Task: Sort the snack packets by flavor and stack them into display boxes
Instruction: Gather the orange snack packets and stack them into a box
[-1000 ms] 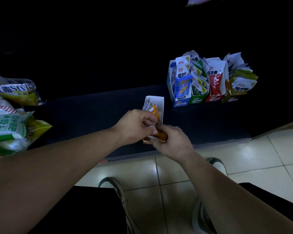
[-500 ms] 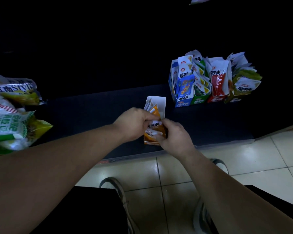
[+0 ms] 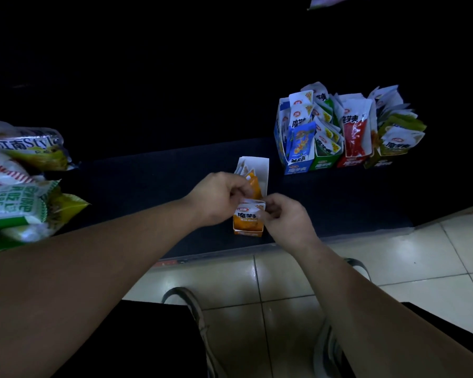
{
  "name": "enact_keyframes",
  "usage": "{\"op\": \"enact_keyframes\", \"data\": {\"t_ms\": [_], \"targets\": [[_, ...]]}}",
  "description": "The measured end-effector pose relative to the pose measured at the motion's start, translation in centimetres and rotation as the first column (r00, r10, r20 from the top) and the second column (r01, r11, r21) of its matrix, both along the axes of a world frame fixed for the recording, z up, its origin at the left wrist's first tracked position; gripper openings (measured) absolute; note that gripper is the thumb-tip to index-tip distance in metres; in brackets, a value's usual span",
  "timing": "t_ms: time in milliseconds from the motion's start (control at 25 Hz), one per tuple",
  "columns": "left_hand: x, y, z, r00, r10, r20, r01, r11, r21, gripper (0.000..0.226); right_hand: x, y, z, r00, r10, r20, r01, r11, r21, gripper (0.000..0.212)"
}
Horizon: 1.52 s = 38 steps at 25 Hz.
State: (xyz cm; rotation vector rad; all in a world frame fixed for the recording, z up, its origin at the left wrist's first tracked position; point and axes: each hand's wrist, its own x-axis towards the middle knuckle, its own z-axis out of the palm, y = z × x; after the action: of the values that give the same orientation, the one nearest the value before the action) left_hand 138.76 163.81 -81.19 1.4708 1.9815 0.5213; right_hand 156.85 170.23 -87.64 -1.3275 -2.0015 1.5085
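Note:
An orange display box (image 3: 247, 231) stands on the dark shelf (image 3: 148, 186) near its front edge, with its white back flap (image 3: 260, 166) raised. Orange snack packets (image 3: 248, 214) stand inside it. My left hand (image 3: 216, 197) pinches the top of the front packet from the left. My right hand (image 3: 287, 216) pinches the same packet from the right, fingers curled. Farther right stand a blue box (image 3: 296, 148), a green box (image 3: 324, 156), a red box (image 3: 352, 140) and an olive box (image 3: 396, 137), all filled with packets.
Large snack bags (image 3: 19, 184) are piled at the shelf's left end. The shelf's front edge (image 3: 230, 252) runs above a tiled floor (image 3: 393, 268). My two shoes (image 3: 186, 301) show below, between dark trouser legs. The area behind the shelf is black.
Both hands have lifted slightly off the box front, showing more of the front orange packet. The view has shifted a little; the boxes have not moved.

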Motion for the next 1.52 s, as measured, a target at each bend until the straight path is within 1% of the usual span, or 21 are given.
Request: {"op": "enact_keyframes", "data": {"t_ms": [80,120,200,280,360,440,480,560,600,680,720,880,960,1000,1040,1120,1240,1320,1400,1480,1520], "targets": [[-0.1,-0.3,-0.2,0.998,-0.004,-0.066,0.003,1.0,-0.009,0.027,0.0,0.1,-0.1,1.0,0.003,-0.002,-0.003,1.0,-0.006,0.013],[-0.1,-0.6,-0.3,0.997,-0.002,-0.071,0.002,1.0,-0.007,0.025,-0.1,0.1,-0.1,1.0,0.02,-0.004,-0.02,1.0,-0.01,0.012],[-0.2,-1.4,-0.9,0.998,0.015,-0.057,-0.015,1.0,-0.004,0.023,-0.3,0.0,0.0,0.998,0.068,-0.008,-0.068,0.997,-0.043,0.009],[-0.4,-2.0,-1.6,0.998,0.054,-0.04,-0.053,0.998,0.021,0.022,-0.7,0.3,0.7,0.994,0.111,0.011,-0.109,0.987,-0.119,0.013],[-0.5,-2.5,-2.1,0.995,0.102,-0.014,-0.101,0.993,0.065,0.018,-1.2,0.8,1.9,0.998,0.064,0.002,-0.063,0.985,-0.162,0.018],[-0.1,-2.9,-2.0,0.992,0.127,0.019,-0.128,0.989,0.073,0.015,-2.1,1.6,2.8,0.999,-0.041,-0.021,0.04,0.996,-0.078,0.021],[0.2,-3.1,-2.0,0.991,0.128,0.045,-0.131,0.99,0.06,0.015,-2.5,2.0,3.2,0.999,-0.05,-0.021,0.05,0.998,-0.025,0.024],[0.9,-3.6,-2.2,0.981,0.143,0.131,-0.145,0.989,0.004,0.017,-3.3,2.6,3.7,0.999,0.032,-0.016,-0.031,0.999,0.009,0.034],[1.1,-3.8,-2.4,0.971,0.159,0.178,-0.157,0.987,-0.026,0.016,-3.6,2.9,3.7,0.997,0.074,-0.008,-0.074,0.997,-0.008,0.035],[1.3,-4.2,-2.6,0.948,0.205,0.242,-0.196,0.979,-0.06,0.016,-4.2,3.3,3.4,0.994,0.104,0.018,-0.104,0.994,-0.024,0.033],[1.2,-4.2,-2.5,0.936,0.232,0.265,-0.222,0.973,-0.069,0.017,-4.4,3.4,3.2,0.994,0.105,0.039,-0.105,0.994,0.006,0.031],[0.6,-3.5,-2.1,0.88,0.362,0.306,-0.333,0.932,-0.144,0.018,-4.2,3.1,2.7,0.97,0.096,0.223,-0.159,0.944,0.289,0.026],[0.6,-3.1,-1.9,0.859,0.397,0.323,-0.368,0.918,-0.149,0.014,-3.6,3.4,2.9,0.972,0.084,0.218,-0.153,0.935,0.319,0.027],[0.6,-2.9,-1.8,0.846,0.413,0.338,-0.386,0.911,-0.147,0.012,-3.2,3.6,3.2,0.984,0.07,0.163,-0.114,0.952,0.283,0.026],[0.7,-2.6,-1.6,0.835,0.426,0.347,-0.4,0.904,-0.149,0.012,-2.8,3.7,3.6,0.995,0.046,0.086,-0.063,0.976,0.208,0.024],[0.7,-2.1,-1.5,0.831,0.443,0.336,-0.414,0.896,-0.157,0.018,-2.2,3.6,4.5,1.0,-0.001,-0.017,0.002,0.999,0.05,0.018],[0.6,-1.7,-1.8,0.857,0.454,0.244,-0.429,0.891,-0.149,0.027,-1.5,2.9,4.9,0.99,-0.109,-0.093,0.108,0.994,-0.022,0.017],[0.4,-1.7,-1.9,0.87,0.45,0.202,-0.429,0.892,-0.14,0.029,-1.4,2.9,5.6,0.951,-0.244,-0.189,0.224,0.967,-0.122,0.019],[0.4,-1.7,-1.5,0.896,0.397,0.2,-0.379,0.917,-0.123,0.027,-1.2,3.1,6.7,0.88,-0.39,-0.273,0.316,0.907,-0.279,0.017],[0.2,-1.7,-0.9,0.909,0.374,0.185,-0.361,0.927,-0.101,0.02,-1.0,2.8,7.0,0.827,-0.495,-0.268,0.392,0.848,-0.357,0.016],[0.0,-1.7,-0.4,0.897,0.394,0.202,-0.382,0.919,-0.096,0.017,-0.9,2.4,6.7,0.828,-0.513,-0.227,0.421,0.835,-0.354,0.018]]}}
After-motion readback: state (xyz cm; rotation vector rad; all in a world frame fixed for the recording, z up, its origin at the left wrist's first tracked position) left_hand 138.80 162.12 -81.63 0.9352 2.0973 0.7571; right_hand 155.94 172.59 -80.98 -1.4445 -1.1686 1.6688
